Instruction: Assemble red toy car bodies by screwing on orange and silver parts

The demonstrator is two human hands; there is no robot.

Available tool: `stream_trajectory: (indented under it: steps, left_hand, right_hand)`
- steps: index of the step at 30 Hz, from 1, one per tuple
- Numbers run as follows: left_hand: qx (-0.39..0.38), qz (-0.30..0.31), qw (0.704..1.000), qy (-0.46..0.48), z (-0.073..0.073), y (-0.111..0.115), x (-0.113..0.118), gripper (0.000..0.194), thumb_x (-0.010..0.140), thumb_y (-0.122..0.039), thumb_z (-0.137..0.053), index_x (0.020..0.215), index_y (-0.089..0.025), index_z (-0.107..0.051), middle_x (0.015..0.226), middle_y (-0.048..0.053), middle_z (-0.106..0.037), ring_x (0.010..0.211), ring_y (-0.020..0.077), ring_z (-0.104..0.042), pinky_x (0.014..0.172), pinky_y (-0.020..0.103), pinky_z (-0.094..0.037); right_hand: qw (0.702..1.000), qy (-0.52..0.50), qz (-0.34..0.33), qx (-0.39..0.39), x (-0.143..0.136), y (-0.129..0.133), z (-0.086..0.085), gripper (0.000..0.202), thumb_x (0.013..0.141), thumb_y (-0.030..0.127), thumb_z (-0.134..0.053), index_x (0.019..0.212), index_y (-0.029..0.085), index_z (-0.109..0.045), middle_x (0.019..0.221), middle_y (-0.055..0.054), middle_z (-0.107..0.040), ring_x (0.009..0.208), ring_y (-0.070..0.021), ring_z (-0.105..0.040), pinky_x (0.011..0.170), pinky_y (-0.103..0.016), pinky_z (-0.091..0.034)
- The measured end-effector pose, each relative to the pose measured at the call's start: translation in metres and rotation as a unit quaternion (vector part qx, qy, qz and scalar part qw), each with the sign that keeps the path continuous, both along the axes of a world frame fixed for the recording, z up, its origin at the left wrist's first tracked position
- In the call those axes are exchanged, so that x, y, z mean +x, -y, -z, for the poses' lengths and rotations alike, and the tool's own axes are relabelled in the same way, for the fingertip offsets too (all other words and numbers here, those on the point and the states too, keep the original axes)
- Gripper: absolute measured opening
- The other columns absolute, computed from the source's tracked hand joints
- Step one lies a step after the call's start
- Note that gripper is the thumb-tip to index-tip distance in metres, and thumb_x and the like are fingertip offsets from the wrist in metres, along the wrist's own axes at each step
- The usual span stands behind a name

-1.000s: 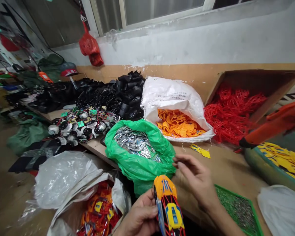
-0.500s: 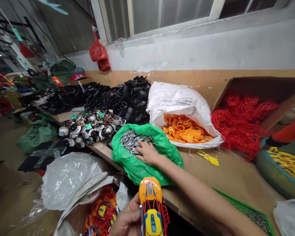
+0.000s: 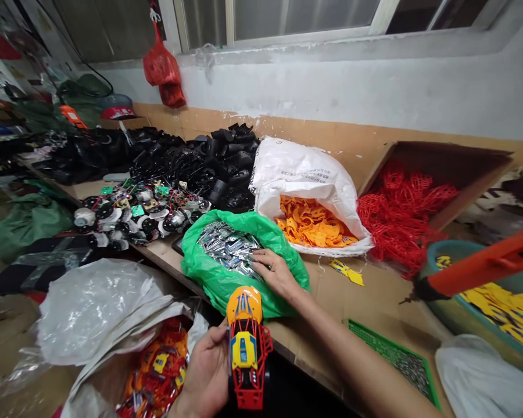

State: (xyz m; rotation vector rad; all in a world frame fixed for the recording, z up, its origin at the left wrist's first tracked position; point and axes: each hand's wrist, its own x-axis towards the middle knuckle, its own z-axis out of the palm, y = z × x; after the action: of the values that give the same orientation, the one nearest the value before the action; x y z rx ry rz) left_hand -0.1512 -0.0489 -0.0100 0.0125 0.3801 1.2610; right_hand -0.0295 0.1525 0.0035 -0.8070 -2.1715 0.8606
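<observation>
By counter (image 3: 387,305) front edge, left hand (image 3: 207,363) grasps toy buggy (image 3: 245,348), right hand (image 3: 275,273) at silvery trim (image 3: 229,247), can't tell if pinching; likely part-picking, next needs one separated.

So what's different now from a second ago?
The right hand moved from the right edge of the green plastic bag onto the silvery parts inside, then slightly back; whether it holds one is unclear. The left hand still holds the toy car; the white sack stayed put.

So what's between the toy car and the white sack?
The green bag of silver bits, with the right hand over it, as the head view shows.
</observation>
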Motion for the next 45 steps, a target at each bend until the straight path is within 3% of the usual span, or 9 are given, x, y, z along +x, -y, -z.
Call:
stream_trajectory:
  steps: [3, 6, 12, 15, 23, 32, 35, 40, 45]
  left_hand:
    - [0.029, -0.022, 0.999, 0.007, -0.005, -0.001, -0.001, 0.02, 0.086, -0.03, -0.069, 0.095, -0.013, -0.077, 0.102, 0.012, -0.08, 0.11, 0.0352, -0.071, 0.108, 0.053, -0.045]
    - [0.052, -0.047, 0.998, -0.005, -0.006, -0.001, 0.001, 0.031, 0.088, -0.04, -0.07, 0.106, -0.015, -0.075, 0.104, 0.012, -0.081, 0.108, 0.0336, -0.072, 0.107, 0.051, -0.047]
    - [-0.049, -0.1, 0.989, -0.102, -0.008, 0.0, 0.012, 0.028, 0.077, -0.013, -0.081, 0.103, -0.012, -0.071, 0.091, 0.008, -0.082, 0.08, 0.0227, -0.078, 0.081, 0.034, -0.062]
    - [-0.092, -0.114, 0.982, -0.123, -0.016, -0.004, 0.02, 0.035, 0.07, -0.012, -0.086, 0.101, -0.008, -0.07, 0.082, 0.009, -0.08, 0.07, 0.0216, -0.076, 0.072, 0.032, -0.063]
    - [-0.118, -0.116, 0.977, -0.13, -0.023, -0.01, 0.027, 0.042, 0.064, -0.012, -0.089, 0.1, -0.01, -0.068, 0.082, 0.01, -0.081, 0.068, 0.0226, -0.076, 0.067, 0.032, -0.064]
    - [-0.084, -0.092, 0.982, -0.142, -0.017, -0.011, 0.025, 0.037, 0.07, -0.015, -0.087, 0.101, -0.012, -0.067, 0.087, 0.01, -0.081, 0.073, 0.0226, -0.077, 0.072, 0.033, -0.064]
    - [-0.075, -0.076, 0.983, -0.147, -0.011, -0.011, 0.024, 0.036, 0.075, -0.017, -0.084, 0.106, -0.012, -0.067, 0.092, 0.011, -0.081, 0.078, 0.0245, -0.078, 0.077, 0.037, -0.064]
    - [-0.075, -0.075, 0.982, -0.154, -0.006, -0.008, 0.022, 0.035, 0.076, -0.017, -0.082, 0.107, -0.013, -0.067, 0.09, 0.01, -0.08, 0.077, 0.0247, -0.077, 0.075, 0.036, -0.063]
    - [-0.091, -0.105, 0.976, -0.17, -0.01, -0.006, 0.024, 0.032, 0.074, -0.015, -0.082, 0.102, -0.014, -0.067, 0.083, 0.006, -0.079, 0.072, 0.0227, -0.076, 0.068, 0.032, -0.062]
  right_hand:
    - [1.0, -0.019, 0.014, -0.01, 0.002, 0.003, 0.0, 0.028, 0.094, 0.022, -0.057, 0.114, 0.021, -0.077, 0.099, -0.008, -0.069, 0.097, -0.0215, -0.066, 0.09, -0.036, -0.053]
    - [0.999, -0.025, 0.034, -0.013, 0.006, 0.005, 0.0, 0.031, 0.093, 0.02, -0.057, 0.117, 0.023, -0.076, 0.092, -0.006, -0.065, 0.091, -0.0212, -0.064, 0.087, -0.036, -0.051]
    - [0.999, -0.012, 0.041, -0.031, 0.012, 0.009, 0.002, 0.031, 0.093, 0.022, -0.057, 0.118, 0.021, -0.076, 0.109, -0.01, -0.065, 0.104, -0.0238, -0.062, 0.098, -0.039, -0.047]
    - [0.998, 0.002, 0.023, -0.051, 0.013, 0.01, 0.003, 0.029, 0.091, 0.023, -0.061, 0.116, 0.022, -0.077, 0.105, -0.009, -0.069, 0.1, -0.024, -0.065, 0.094, -0.039, -0.049]
    - [0.994, -0.034, 0.048, -0.089, 0.017, 0.014, -0.001, 0.03, 0.089, 0.024, -0.06, 0.113, 0.019, -0.078, 0.092, -0.007, -0.074, 0.085, -0.0219, -0.065, 0.084, -0.036, -0.051]
    - [0.975, -0.091, 0.093, -0.177, 0.026, 0.016, 0.007, 0.038, 0.089, 0.037, -0.058, 0.112, 0.014, -0.076, 0.08, -0.007, -0.078, 0.057, -0.0177, -0.066, 0.056, -0.029, -0.052]
    - [0.976, -0.084, 0.096, -0.177, 0.026, 0.014, 0.011, 0.036, 0.085, 0.036, -0.063, 0.11, 0.014, -0.078, 0.079, -0.007, -0.079, 0.061, -0.0198, -0.068, 0.06, -0.032, -0.055]
    - [0.984, -0.052, 0.104, -0.136, 0.027, 0.014, 0.014, 0.029, 0.073, 0.026, -0.076, 0.1, 0.017, -0.08, 0.095, -0.01, -0.078, 0.086, -0.026, -0.071, 0.081, -0.04, -0.055]
    - [0.989, -0.031, 0.117, -0.086, 0.024, 0.02, 0.013, 0.014, 0.075, 0.017, -0.074, 0.089, 0.02, -0.079, 0.092, -0.008, -0.075, 0.09, -0.0246, -0.067, 0.088, -0.039, -0.05]
